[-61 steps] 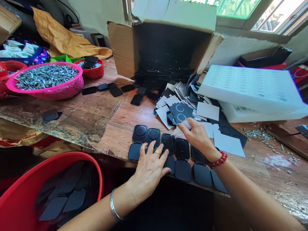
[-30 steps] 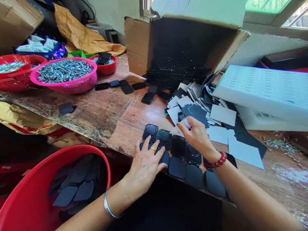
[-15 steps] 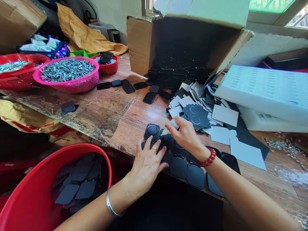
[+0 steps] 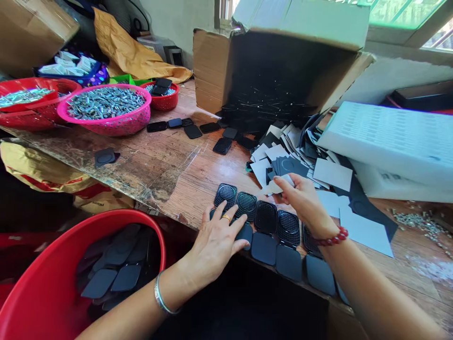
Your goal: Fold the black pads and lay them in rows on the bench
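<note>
A row of opened black square cases (image 4: 266, 217) lies along the table's front edge, their ridged halves at the back and smooth lids (image 4: 264, 248) toward me. My left hand (image 4: 221, 241) rests on the leftmost cases with fingers spread, partly covering them. My right hand (image 4: 307, 200) is closed around a small white squeeze bottle (image 4: 281, 184), mostly hidden by the fingers. Its pale nozzle points left, just above and behind the second and third cases. My right forearm covers part of the row's right end.
A red tub (image 4: 159, 236) with black square pieces stands below the table edge. Loose grey and black cards (image 4: 297, 165) are heaped before a cardboard box (image 4: 212, 71). A pink basket (image 4: 106, 125) of metal parts sits back left; white foam blocks (image 4: 389, 151) lie right.
My right hand has moved to the right with the bottle, uncovering ridged case halves. My left hand stays on the leftmost cases. The view has shifted slightly.
</note>
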`<state>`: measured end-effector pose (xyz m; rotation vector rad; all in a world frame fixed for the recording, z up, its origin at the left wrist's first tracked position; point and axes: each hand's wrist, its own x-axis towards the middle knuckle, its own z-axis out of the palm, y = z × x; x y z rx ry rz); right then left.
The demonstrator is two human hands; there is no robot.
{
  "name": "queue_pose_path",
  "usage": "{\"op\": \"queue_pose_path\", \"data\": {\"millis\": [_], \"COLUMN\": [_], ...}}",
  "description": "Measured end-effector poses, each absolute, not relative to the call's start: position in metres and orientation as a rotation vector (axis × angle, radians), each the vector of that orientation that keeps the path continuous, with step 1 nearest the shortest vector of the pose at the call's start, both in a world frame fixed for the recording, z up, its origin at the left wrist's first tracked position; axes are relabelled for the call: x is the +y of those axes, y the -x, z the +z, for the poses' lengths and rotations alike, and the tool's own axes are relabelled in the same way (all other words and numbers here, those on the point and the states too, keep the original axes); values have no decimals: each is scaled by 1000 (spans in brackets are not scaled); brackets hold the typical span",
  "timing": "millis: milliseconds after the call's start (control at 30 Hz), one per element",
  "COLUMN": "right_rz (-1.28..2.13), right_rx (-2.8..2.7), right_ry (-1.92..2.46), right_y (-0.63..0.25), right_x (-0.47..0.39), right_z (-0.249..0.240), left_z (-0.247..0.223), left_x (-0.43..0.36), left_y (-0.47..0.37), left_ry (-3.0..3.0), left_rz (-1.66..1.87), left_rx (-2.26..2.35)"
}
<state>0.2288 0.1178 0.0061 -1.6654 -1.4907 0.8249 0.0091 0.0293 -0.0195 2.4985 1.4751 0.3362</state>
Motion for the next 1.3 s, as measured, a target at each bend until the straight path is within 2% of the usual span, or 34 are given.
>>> {"op": "queue_pose_path", "data": {"millis": [100,167,567,900,1133,1300], "right_rz": [1127,1166,725,454,530,437], "right_rx": [-1249,-1237,-1603,-1876,-2022,-1986], "right_ry": [1571,1547,1605,1616,1560,1450], "right_y": [-223,-213,-175,-173,-156,-132], "right_x": [117,120,151,140,125,136], "right_z": [8,6,-20,1,3,-5], "left_z": [-19,-21,-23,-20,-24,-23], "left_x": [34,36,36,37,38,37], "left_y": [2,10,22,22,22,22], "left_ry": [-2466,-2449,-2495,-2493,-2518,-2517], "left_rz": [383,359,263,240,281,275], "left_rx": [1595,1687,1686,1665,1680,1679]}}
